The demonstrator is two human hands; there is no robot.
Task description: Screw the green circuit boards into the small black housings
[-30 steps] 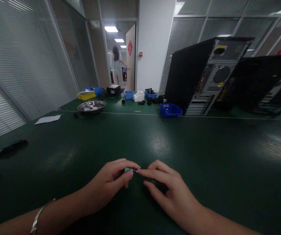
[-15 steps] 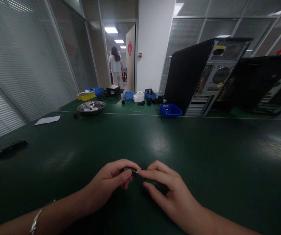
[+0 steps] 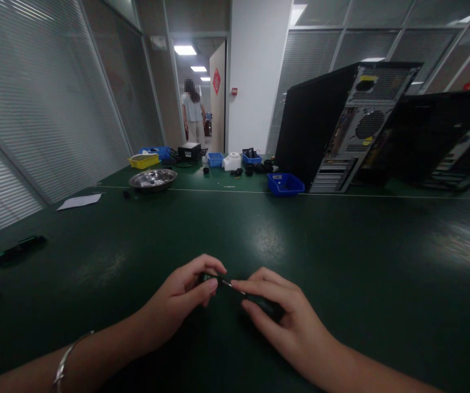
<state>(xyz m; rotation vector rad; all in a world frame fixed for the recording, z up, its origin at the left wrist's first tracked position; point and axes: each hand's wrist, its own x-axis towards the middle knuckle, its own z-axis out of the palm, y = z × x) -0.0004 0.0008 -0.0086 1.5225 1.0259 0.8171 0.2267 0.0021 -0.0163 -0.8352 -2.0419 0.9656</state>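
My left hand (image 3: 181,292) pinches a small dark part (image 3: 208,277) with a hint of green between thumb and fingers. Its kind is too small and too covered to make out. In my right hand (image 3: 296,314) is a screwdriver (image 3: 264,305) with a dark handle and a thin metal shaft. The shaft points left, with its tip at the small part; whether it touches cannot be told. Both hands are just above the dark green table (image 3: 202,224), close together near its front.
On the left lie a dark green-edged piece (image 3: 19,250) and white paper (image 3: 79,201). Farther back stand a metal dish (image 3: 153,186), a yellow tray (image 3: 143,161), a blue bin (image 3: 286,188) and a black computer tower (image 3: 320,120). A person (image 3: 194,112) stands in the doorway.
My left hand has shifted slightly up and left with the small part, its index finger lifting off. More of the screwdriver shaft shows between the hands. My right hand has hardly moved.
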